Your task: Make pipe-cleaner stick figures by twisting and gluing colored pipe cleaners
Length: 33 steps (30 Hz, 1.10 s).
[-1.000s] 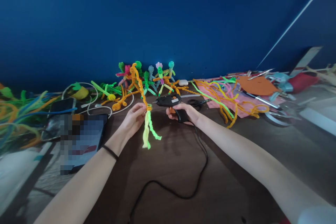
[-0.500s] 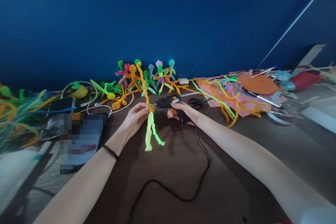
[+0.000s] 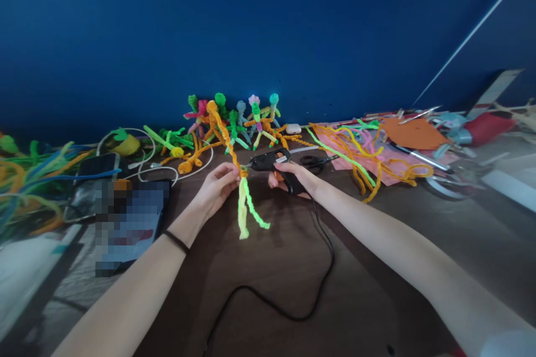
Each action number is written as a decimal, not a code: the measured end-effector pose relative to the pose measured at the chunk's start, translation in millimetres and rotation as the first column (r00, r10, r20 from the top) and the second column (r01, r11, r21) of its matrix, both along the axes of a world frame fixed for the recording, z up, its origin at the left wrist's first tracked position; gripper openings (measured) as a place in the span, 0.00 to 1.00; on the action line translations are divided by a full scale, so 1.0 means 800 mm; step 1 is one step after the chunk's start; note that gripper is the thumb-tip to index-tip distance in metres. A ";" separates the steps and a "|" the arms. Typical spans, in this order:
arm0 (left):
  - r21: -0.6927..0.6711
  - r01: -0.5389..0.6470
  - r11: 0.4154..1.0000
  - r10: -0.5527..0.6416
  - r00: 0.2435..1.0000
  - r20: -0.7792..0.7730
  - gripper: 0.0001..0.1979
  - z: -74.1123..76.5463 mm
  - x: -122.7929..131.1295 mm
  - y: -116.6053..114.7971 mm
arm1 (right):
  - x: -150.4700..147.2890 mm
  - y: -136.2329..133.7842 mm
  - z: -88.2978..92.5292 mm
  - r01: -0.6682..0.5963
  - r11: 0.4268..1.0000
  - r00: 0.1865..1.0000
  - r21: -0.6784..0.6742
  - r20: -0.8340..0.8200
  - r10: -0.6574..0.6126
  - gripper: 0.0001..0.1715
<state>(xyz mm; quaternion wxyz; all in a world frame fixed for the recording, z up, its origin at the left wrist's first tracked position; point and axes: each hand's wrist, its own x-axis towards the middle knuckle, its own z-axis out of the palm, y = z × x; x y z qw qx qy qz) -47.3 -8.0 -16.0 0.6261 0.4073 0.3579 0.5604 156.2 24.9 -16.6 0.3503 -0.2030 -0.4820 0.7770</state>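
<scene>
Between the thumb and fingers of my left hand [image 3: 220,185] is a twisted pipe cleaner figure [image 3: 243,209]. Its orange twisted length slants up and left, and two pale yellow-green strands hang below my fingers. My right hand [image 3: 293,178] is wrapped around a black hot glue gun [image 3: 268,160], with a finger curled under near the trigger. The nozzle points left and meets, or nearly meets, the orange wrap at the joint; actual contact is too small to make out. A black cord [image 3: 322,284] runs from the gun's handle down over the table.
Several pipe cleaner figures [image 3: 234,122] stand along the blue wall. Black scissors [image 3: 314,163] and a white earphone case [image 3: 293,129] lie beyond my right hand. Loose pipe cleaners [image 3: 368,170] and pink paper [image 3: 391,159] spread rightward. A tablet [image 3: 138,223] lies left.
The pipe cleaner figure has tilted in my left hand: its orange top has swung left and down, its green strands right. The glue gun has stayed nearly still.
</scene>
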 end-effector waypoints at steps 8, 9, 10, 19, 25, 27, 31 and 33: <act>-0.026 -0.019 0.999 0.019 0.999 0.034 0.07 0.000 -0.001 0.001 | -0.001 0.000 0.000 0.004 1.000 1.000 -0.002 -0.016 -0.004 0.06; -0.029 -0.018 0.999 0.019 0.999 0.040 0.07 0.000 -0.001 0.001 | -0.001 0.000 -0.001 0.004 1.000 1.000 0.003 -0.019 -0.003 0.06; -0.031 -0.017 0.999 0.018 0.999 0.044 0.08 -0.001 -0.002 0.002 | -0.002 0.000 -0.001 0.005 1.000 1.000 0.011 -0.023 -0.005 0.06; -0.040 -0.024 0.999 0.028 0.997 0.079 0.07 0.000 -0.002 0.002 | -0.004 0.001 -0.003 0.027 0.995 1.000 0.092 0.009 -0.028 0.11; -0.026 -0.030 0.999 0.031 0.997 0.071 0.07 0.001 -0.001 0.002 | -0.003 0.000 -0.002 0.011 0.991 1.000 0.137 0.022 -0.014 0.13; -0.019 -0.023 1.000 0.025 0.997 0.072 0.07 0.000 -0.002 0.002 | -0.003 0.000 -0.002 0.016 0.989 1.000 0.148 0.023 -0.019 0.15; -0.010 -0.013 1.000 0.014 0.998 0.066 0.06 -0.004 -0.004 0.004 | -0.003 0.000 -0.003 0.024 0.988 0.999 0.155 0.024 -0.028 0.15; -0.011 -0.010 1.000 0.010 0.998 0.063 0.06 -0.004 -0.005 0.003 | -0.003 0.001 -0.004 0.015 0.988 1.000 0.156 0.014 -0.017 0.15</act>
